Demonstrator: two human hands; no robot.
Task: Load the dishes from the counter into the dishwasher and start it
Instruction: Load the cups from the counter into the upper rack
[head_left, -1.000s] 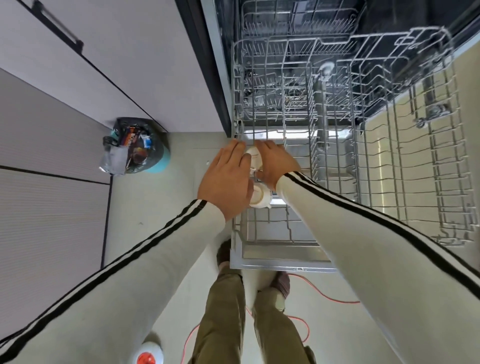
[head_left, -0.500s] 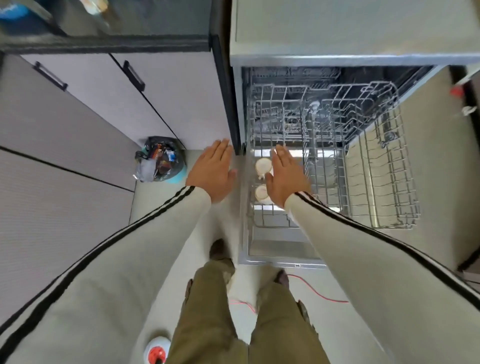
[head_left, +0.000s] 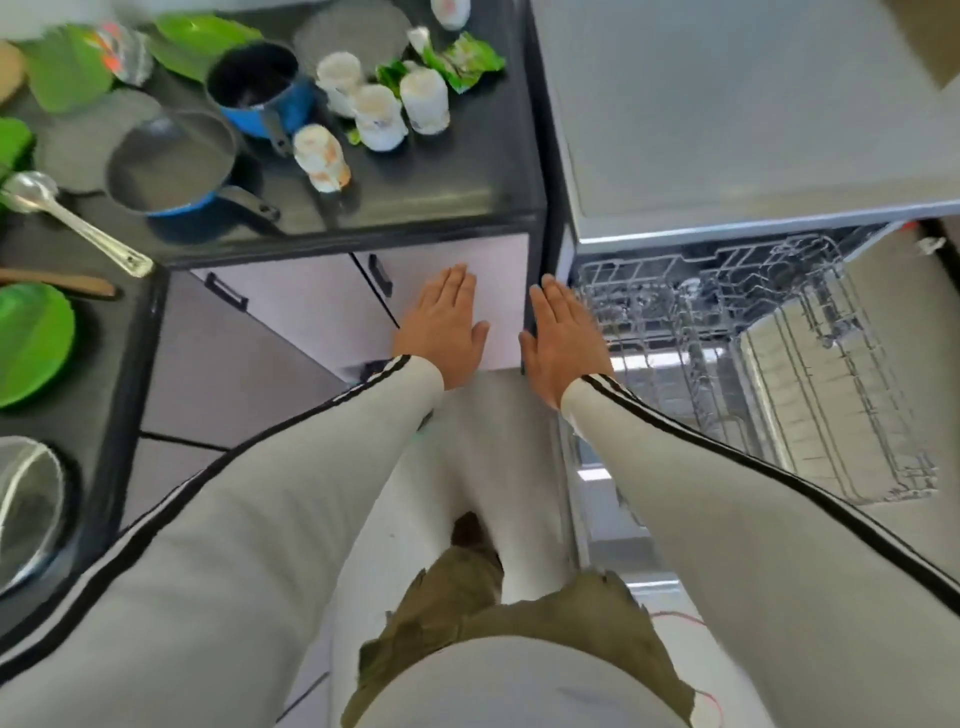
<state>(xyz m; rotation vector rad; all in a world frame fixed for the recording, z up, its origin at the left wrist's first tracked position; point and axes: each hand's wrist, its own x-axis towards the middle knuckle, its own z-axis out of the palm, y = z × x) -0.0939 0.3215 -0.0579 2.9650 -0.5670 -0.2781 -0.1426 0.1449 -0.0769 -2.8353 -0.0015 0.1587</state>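
Note:
The dishwasher stands open on the right with its wire rack pulled out; my right arm hides the rack's near left part. Several soiled white cups stand on the dark counter at top left, beside two blue pots, a metal ladle and green plates. My left hand hovers flat and empty in front of the cabinet below the counter. My right hand is flat and empty at the rack's left edge.
A wooden utensil and a glass bowl lie on the left counter. Green wrappers sit behind the cups. Cabinet doors with dark handles face me. A red cable runs on the floor by my feet.
Both hands let go of two cups in the rack and lifted away empty. My view rose from the rack up to the counter with the dishes.

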